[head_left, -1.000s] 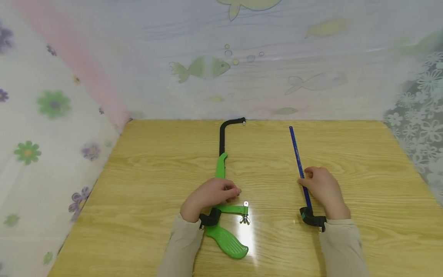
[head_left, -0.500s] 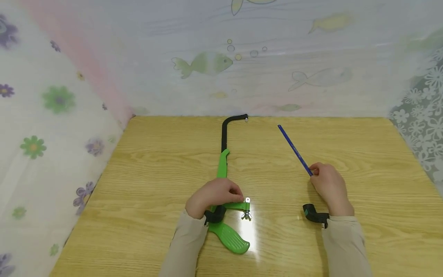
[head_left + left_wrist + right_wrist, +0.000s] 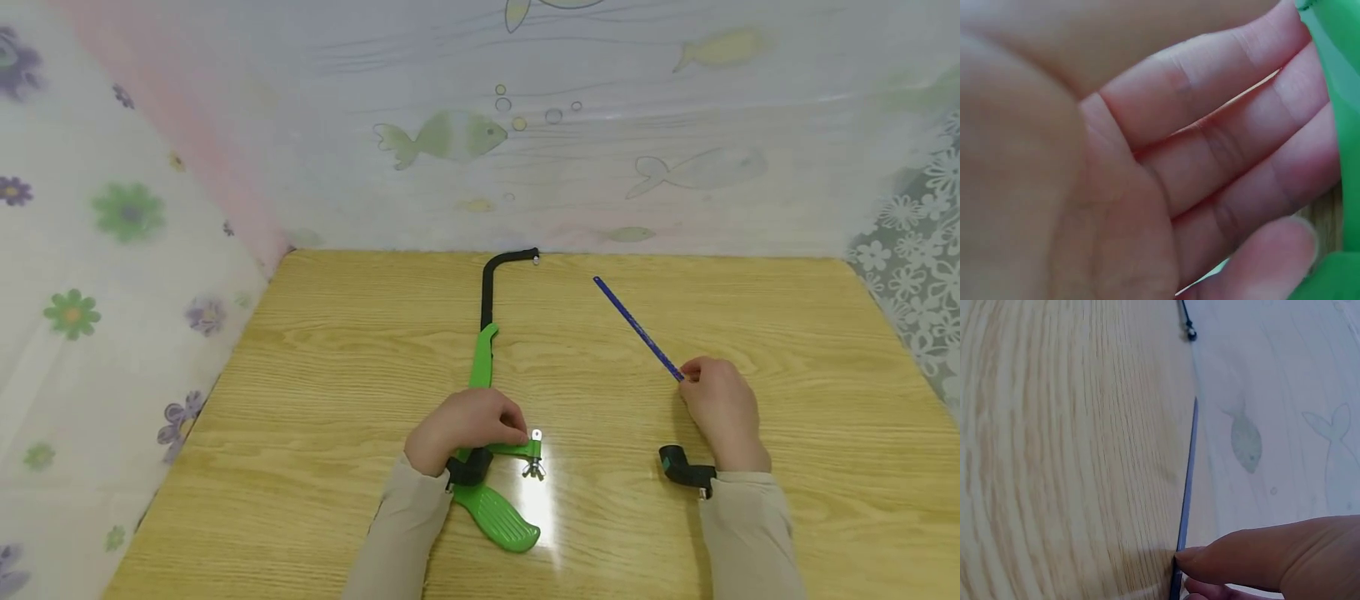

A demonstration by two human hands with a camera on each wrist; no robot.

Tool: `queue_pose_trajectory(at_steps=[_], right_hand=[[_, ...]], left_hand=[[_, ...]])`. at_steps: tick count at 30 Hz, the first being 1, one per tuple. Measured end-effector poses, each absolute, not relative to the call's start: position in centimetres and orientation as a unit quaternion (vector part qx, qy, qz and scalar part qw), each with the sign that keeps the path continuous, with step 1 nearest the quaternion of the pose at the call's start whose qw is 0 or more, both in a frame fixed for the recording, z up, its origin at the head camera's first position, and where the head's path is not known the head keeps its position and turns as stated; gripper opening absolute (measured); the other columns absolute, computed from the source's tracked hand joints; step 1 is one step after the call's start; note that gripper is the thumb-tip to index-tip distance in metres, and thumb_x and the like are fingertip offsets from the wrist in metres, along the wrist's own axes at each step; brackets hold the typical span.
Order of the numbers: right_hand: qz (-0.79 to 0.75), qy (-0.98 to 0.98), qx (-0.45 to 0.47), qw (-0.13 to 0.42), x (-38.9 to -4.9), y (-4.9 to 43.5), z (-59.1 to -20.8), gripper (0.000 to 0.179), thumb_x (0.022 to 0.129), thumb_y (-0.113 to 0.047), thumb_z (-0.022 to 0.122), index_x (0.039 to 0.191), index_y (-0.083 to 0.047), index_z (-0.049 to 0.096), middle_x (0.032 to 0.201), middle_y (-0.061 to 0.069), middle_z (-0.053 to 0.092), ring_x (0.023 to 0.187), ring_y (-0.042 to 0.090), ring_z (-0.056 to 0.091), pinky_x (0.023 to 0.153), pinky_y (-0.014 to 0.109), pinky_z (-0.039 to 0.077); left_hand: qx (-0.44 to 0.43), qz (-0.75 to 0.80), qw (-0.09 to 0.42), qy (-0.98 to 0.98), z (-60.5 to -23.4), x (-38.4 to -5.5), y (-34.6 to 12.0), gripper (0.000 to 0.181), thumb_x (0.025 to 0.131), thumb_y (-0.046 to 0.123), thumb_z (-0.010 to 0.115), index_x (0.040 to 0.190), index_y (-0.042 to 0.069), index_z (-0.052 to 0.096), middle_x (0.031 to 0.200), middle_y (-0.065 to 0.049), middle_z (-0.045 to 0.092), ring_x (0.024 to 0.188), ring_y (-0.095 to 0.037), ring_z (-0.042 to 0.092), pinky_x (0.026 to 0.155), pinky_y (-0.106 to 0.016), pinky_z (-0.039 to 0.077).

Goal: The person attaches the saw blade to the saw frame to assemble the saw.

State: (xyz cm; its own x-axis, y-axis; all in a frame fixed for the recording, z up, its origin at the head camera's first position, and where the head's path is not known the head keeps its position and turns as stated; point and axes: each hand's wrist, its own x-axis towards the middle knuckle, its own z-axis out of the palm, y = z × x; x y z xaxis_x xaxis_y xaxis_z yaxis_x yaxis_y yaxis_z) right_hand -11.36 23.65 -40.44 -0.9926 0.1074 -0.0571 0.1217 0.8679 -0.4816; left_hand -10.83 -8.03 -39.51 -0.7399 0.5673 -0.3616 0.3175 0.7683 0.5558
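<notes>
Pinching blue blade (image 3: pixel 637 327) nr its close end, R hand (image 3: pixel 722 408) slants it far-L, R of green/black saw frame (image 3: pixel 482 360) on wood surface (image 3: pixel 337 375). L hand (image 3: pixel 467 423) fingers bent at frame's green arm; can't tell if gripping.

Spreads out in yellow wood grain as a table (image 3: pixel 300 375), bears a green-and-black saw frame (image 3: pixel 482 360), gleams beside the frame's ribbed grip (image 3: pixel 497 517), ends near its bent black arm (image 3: pixel 487 287).
</notes>
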Motion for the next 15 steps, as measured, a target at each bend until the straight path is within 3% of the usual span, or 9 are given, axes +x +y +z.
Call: queue_pose_trajectory(at_steps=[15], right_hand=[[-0.243,0.967,0.057,0.054,-11.28,24.06,-40.15,0.020,0.081,-0.008,0.052,0.097,0.000,0.060,0.093,0.017,0.060,0.078,0.031,0.054,0.060,0.039,0.038]], left_hand=[[0.240,0.223,0.263,0.908,-39.25,-10.63,-7.73,0.006,0.079,0.036,0.065,0.076,0.031,0.066,0.074,0.022,0.056,0.069,-0.001,0.051,0.065,-0.024,0.040]])
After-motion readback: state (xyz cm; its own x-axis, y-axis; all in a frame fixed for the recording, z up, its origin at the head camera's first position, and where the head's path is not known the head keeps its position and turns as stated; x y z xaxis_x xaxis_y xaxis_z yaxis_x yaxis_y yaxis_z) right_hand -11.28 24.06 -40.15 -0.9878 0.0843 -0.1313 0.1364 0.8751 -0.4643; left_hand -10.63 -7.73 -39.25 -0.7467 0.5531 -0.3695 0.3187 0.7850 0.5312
